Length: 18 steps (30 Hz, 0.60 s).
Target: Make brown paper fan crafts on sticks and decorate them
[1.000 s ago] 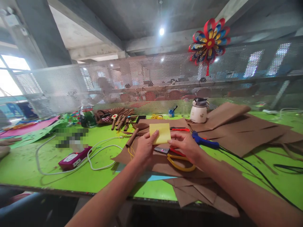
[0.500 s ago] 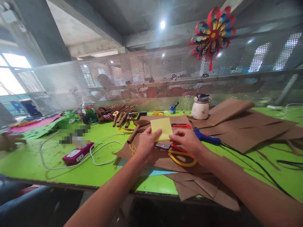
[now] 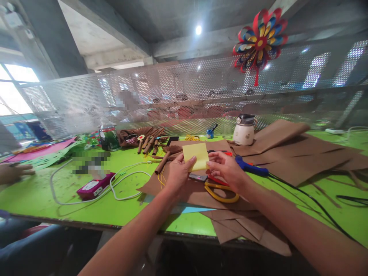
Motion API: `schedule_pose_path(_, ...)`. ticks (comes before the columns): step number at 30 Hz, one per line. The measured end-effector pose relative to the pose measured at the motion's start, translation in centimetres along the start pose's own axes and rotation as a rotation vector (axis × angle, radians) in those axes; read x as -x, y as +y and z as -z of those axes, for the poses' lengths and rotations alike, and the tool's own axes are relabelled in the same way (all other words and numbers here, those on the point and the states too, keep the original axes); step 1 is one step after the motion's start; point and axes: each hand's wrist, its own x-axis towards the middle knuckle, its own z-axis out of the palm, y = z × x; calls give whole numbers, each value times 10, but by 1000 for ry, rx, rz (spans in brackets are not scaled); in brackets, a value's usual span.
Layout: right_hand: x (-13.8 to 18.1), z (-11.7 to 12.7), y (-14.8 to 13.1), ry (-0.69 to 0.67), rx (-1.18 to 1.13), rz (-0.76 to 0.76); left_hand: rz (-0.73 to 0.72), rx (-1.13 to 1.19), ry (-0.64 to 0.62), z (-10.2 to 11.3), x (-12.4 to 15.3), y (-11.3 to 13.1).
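Observation:
A small yellow paper square (image 3: 196, 155) is held up over the table by both hands. My left hand (image 3: 178, 177) pinches its lower left edge with the thumb on top. My right hand (image 3: 225, 170) pinches its lower right edge. Right below the hands lie yellow-handled scissors (image 3: 220, 193) and a red-handled tool (image 3: 211, 179) on brown paper sheets (image 3: 186, 191). A blue glue gun (image 3: 250, 168) rests just to the right of my right hand.
The green table (image 3: 37, 195) carries a white cable (image 3: 115, 184), a pink box (image 3: 93, 188), brown paper rolls (image 3: 149, 145), a white kettle (image 3: 243, 130) and large brown sheets (image 3: 301, 153). Another person's hand (image 3: 13, 172) rests at the far left. A perforated screen (image 3: 178, 99) stands behind, with a paper pinwheel (image 3: 260, 38).
My right hand has shifted slightly up along the yellow paper's right edge. The other person's hand at the far left has moved a little on the table.

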Motion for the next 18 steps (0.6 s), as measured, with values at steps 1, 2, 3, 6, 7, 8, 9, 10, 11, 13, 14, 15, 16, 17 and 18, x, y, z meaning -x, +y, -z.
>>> schedule_pose_path(1, 0, 0, 0, -24, 18, -12, 7, 3, 1, 0, 0, -1)
schedule_pose_path(2, -1, 0, 2, -44, 45, -27, 13, 5, 2, -1, 1, -1)
schedule_pose_path(3, -1, 0, 4, -57, 75, -41, 18, 5, 1, -2, 1, -1)
schedule_pose_path(6, -3, 1, 10, -54, 114, -52, 26, 16, -16, -4, 4, -1)
schedule_pose_path(7, -3, 1, 12, -49, 111, -46, 28, 26, -28, -5, 5, -1)
schedule_pose_path(8, -4, 1, 14, -45, 110, -40, 30, 36, -39, -5, 6, 0)
schedule_pose_path(9, -4, 2, 15, -42, 114, -36, 35, 40, -47, -6, 7, 1)
schedule_pose_path(10, -5, 2, 15, -38, 121, -31, 45, 37, -49, -7, 8, 2)
schedule_pose_path(11, -5, 3, 16, -31, 130, -24, 64, 24, -50, -7, 9, 3)
schedule_pose_path(13, -6, 4, 15, -13, 139, 0, 136, -9, -57, -8, 10, 6)
schedule_pose_path(14, -6, 4, 14, -5, 139, 15, 185, -23, -73, -8, 12, 7)
schedule_pose_path(15, -7, 5, 13, 5, 136, 30, 237, -39, -94, -9, 13, 8)
schedule_pose_path(16, -7, 5, 11, 14, 131, 41, 284, -59, -114, -9, 14, 9)
schedule_pose_path(17, -7, 5, 10, 23, 125, 46, 319, -82, -128, -10, 15, 10)
schedule_pose_path(18, -6, 5, 8, 32, 120, 44, 337, -104, -134, -11, 16, 10)
